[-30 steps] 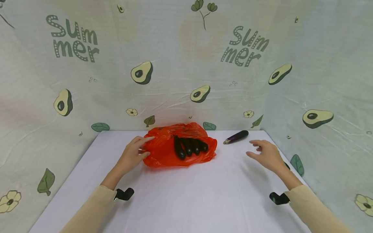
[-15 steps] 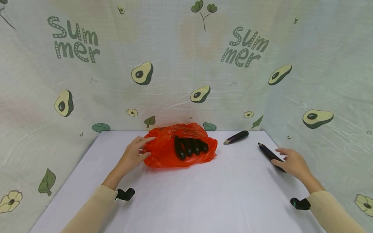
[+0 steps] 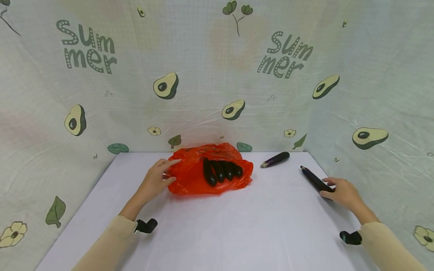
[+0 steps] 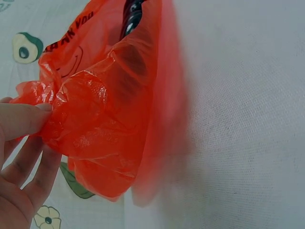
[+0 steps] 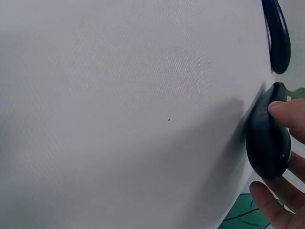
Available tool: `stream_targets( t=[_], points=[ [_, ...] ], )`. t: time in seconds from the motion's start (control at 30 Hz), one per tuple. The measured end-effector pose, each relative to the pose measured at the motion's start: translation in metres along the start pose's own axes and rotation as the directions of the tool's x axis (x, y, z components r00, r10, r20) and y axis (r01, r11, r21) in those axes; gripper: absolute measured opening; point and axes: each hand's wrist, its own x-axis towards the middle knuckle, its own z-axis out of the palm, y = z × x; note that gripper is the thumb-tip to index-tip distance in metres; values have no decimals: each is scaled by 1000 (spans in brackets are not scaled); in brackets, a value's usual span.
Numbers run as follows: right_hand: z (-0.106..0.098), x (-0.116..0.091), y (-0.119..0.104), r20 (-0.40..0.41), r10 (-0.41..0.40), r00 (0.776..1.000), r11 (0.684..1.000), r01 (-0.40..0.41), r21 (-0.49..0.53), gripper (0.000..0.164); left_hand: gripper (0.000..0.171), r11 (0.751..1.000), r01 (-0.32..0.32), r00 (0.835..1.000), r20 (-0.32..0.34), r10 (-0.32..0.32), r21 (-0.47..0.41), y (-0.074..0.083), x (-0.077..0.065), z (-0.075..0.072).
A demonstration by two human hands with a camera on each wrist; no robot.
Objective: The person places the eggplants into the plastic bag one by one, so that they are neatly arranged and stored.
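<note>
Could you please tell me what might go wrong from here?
The right hand grips the eggplant beside it near one end, so the glossy fruit might tip or slip if lifted.

The left hand pinches the thin red bag at its edge; a hard pull could tear it.

The four eggplants at the bag's mouth might roll out if the bag tilts.

Left grip (image 3: pixel 157 178) and right grip (image 3: pixel 343 193) pinch, well apart.
</note>
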Motion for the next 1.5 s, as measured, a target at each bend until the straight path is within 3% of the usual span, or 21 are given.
stream_targets(
  t=[0.37,0.9,1.2,1.5],
  points=[
    [-2,2,3,22,-1,1000,1000,2,-14,49,70,1000,0,1000,-2,0,5,0,1,1],
    [-14,8,0,205,69,976,996,-57,-65,62,71,1000,-2,1000,3,2,9,0,2,0],
    [-14,5,-1,220,67,973,998,-61,-36,62,71,1000,-12,1000,6,12,2,0,3,1],
    [-12,6,-17,217,38,976,999,-44,19,62,71,1000,-12,1000,6,12,-3,0,2,1]
  ],
)
